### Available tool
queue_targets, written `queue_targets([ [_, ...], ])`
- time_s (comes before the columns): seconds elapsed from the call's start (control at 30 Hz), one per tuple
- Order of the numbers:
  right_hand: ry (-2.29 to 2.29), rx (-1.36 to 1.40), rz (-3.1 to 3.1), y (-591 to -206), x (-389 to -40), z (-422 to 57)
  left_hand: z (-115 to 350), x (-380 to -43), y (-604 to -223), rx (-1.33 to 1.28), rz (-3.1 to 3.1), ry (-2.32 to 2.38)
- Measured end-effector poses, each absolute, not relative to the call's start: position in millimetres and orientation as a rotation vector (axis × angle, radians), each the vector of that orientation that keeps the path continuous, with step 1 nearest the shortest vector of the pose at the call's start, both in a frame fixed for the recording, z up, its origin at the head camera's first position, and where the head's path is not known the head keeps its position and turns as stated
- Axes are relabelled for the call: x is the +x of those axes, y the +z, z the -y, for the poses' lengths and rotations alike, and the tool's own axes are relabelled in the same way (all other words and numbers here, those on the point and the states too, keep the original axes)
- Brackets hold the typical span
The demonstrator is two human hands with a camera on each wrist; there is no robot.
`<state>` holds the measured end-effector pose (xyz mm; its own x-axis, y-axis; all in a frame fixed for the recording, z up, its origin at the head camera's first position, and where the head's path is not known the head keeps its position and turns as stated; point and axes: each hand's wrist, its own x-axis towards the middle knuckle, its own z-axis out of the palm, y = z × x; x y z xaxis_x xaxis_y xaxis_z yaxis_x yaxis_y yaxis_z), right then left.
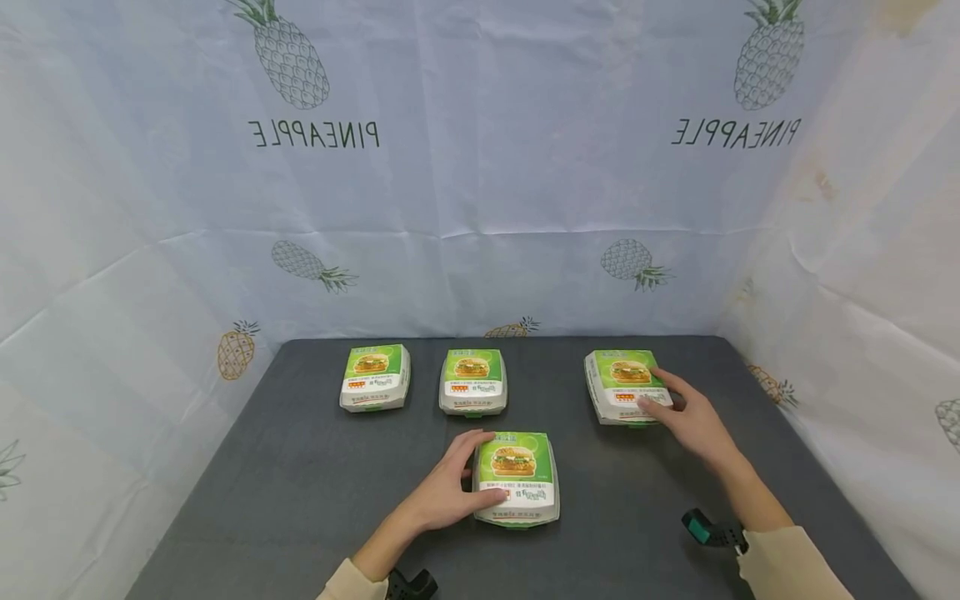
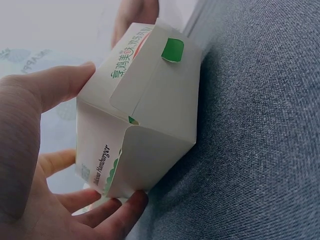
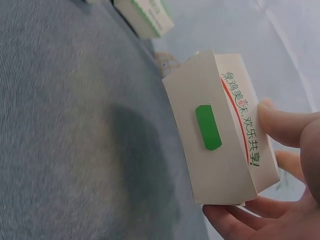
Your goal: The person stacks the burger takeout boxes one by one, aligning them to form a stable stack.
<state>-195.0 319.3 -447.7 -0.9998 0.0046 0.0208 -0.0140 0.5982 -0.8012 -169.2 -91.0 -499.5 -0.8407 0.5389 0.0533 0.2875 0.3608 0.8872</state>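
Note:
Nearest me is a green-and-white burger box (image 1: pixel 517 461), flat on the dark table. My left hand (image 1: pixel 447 489) grips it from its left side, thumb over the front corner and fingers along the far edge. In the left wrist view, the fingers curl round the side of the box (image 2: pixel 155 100), under its lid. At the back right, my right hand (image 1: pixel 696 423) holds a second burger box (image 1: pixel 626 372) by its right side. The right wrist view shows this box (image 3: pixel 200 170) with its green front tab, thumb on the lid and fingers round the side.
Two more burger boxes, a left one (image 1: pixel 375 371) and a middle one (image 1: pixel 472 377), stand in the back row on the dark table (image 1: pixel 285 492). A pineapple-print curtain (image 1: pixel 480 183) encloses the table behind and at both sides.

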Motion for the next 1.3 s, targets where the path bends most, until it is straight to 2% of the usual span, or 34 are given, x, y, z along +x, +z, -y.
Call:
queue_targets([
  [1.3,1.581,0.362,2.643,-401.2,-151.2,-253.6,87.2,-167.8,-498.1,0.732,-2.389,1.464],
])
